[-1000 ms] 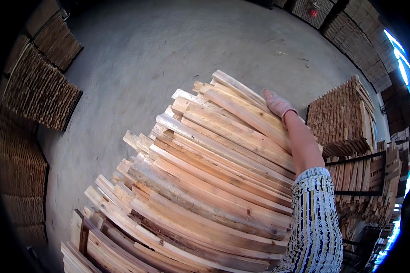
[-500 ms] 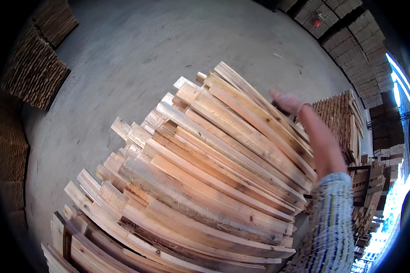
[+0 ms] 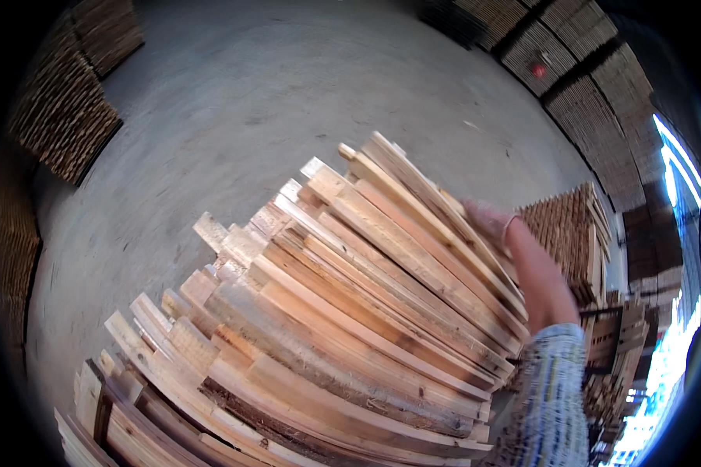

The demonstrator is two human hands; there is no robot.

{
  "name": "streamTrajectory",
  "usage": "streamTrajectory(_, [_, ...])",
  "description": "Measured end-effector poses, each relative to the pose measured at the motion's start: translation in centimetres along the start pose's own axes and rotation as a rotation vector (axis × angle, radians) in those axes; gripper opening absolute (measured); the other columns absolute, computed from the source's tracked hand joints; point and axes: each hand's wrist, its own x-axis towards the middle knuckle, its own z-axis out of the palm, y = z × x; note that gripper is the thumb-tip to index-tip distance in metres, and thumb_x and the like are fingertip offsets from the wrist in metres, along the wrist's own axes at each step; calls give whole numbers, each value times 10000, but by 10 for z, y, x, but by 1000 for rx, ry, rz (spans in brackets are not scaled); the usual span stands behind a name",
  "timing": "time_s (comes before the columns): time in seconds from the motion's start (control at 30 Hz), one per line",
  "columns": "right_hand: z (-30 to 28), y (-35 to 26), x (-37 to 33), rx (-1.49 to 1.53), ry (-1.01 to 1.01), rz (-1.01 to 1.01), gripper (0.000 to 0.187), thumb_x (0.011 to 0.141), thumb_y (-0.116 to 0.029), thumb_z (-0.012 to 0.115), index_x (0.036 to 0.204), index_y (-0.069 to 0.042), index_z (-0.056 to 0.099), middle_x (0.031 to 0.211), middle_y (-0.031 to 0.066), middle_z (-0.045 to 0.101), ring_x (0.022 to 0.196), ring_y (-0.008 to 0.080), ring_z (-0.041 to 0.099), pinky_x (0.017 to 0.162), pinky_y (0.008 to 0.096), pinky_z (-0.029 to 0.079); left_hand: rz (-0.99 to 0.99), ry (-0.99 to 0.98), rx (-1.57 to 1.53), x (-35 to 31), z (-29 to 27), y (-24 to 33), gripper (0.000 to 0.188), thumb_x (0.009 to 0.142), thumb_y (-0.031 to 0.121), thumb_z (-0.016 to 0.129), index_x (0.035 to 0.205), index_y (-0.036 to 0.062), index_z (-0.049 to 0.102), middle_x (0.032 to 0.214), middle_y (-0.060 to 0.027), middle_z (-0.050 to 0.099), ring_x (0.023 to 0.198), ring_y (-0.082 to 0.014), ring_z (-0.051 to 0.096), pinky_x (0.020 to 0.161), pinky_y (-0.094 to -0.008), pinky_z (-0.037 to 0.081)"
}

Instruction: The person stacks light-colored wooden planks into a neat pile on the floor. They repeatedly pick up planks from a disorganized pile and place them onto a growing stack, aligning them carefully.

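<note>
A wide stack of pale wooden boards [image 3: 343, 311] fills the middle and lower part of the head view, its ends uneven on the left. My right hand [image 3: 488, 222] is at the stack's far right side, closed on the outermost wooden board [image 3: 420, 175]. Its fingers are partly hidden behind that board and somewhat blurred. This board and the one beside it look tipped up toward their edges. The right forearm, in a checked sleeve [image 3: 549, 389], rises from the lower right. My left hand is out of view.
Grey concrete floor [image 3: 234, 101] lies beyond the stack. Tall wood stacks [image 3: 62, 117] stand at the left, with more stacked bundles [image 3: 600, 101] along the far right. A smaller pile of boards [image 3: 561, 233] stands just past my right hand. Bright light enters at the right edge.
My right hand has come down from beyond the stack's far right edge onto the outermost board. The boards there have tipped up. The whole view has shifted slightly.
</note>
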Motion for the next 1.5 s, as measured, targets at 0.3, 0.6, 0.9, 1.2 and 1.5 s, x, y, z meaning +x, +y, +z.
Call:
streamTrajectory(0.3, [7, 17, 7, 178, -125, -173, 499, 1061, -406, 350, 1373, -104, 597, 1346, 131, 631, 1224, 254, 583, 1105, 393, 385, 12, 23, 16, 4, 0, 10, 741, 877, 569, 523, 1450, 110, 423, 1331, -155, 507, 1230, -332, 518, 996, -512, 415])
streamTrajectory(0.6, [10, 1, 21, 193, -227, -141, 490, 1055, -352, 337, 1375, -75, 582, 1376, 108, 608, 1227, 221, 573, 1109, 401, 369, -40, 11, 17, 0, 5, 0, 745, 853, 565, 560, 1439, 122, 435, 1309, -137, 516, 1217, -320, 521, 976, -504, 428])
streamTrajectory(0.9, [7, -11, 3, 391, -246, 102, 521, 1047, -408, 350, 1381, -82, 583, 1322, 107, 636, 1166, 196, 596, 1047, 366, 426, -52, 2, 35, -4, 9, -12, 750, 830, 562, 598, 1427, 134, 448, 1287, -119, 525, 1204, -309, 524, 956, -495, 441])
streamTrajectory(1.2, [33, 22, 31, 418, -216, -64, 588, 1045, -503, 349, 1396, -91, 579, 1374, 120, 605, 1243, 211, 551, 1095, 352, 371, -84, 1, 3, -5, 9, -21, 756, 806, 558, 635, 1415, 146, 460, 1265, -102, 534, 1191, -298, 527, 936, -487, 454])
streamTrajectory(1.5, [-23, -2, -90, 1190, -634, -9, 453, 949, -358, 686, 1336, -132, 619, 1219, 58, 682, 1067, 163, 647, 942, 303, 522, -53, 17, 42, 5, -2, -26, 763, 783, 555, 673, 1403, 158, 473, 1242, -84, 542, 1178, -286, 530, 916, -479, 467])
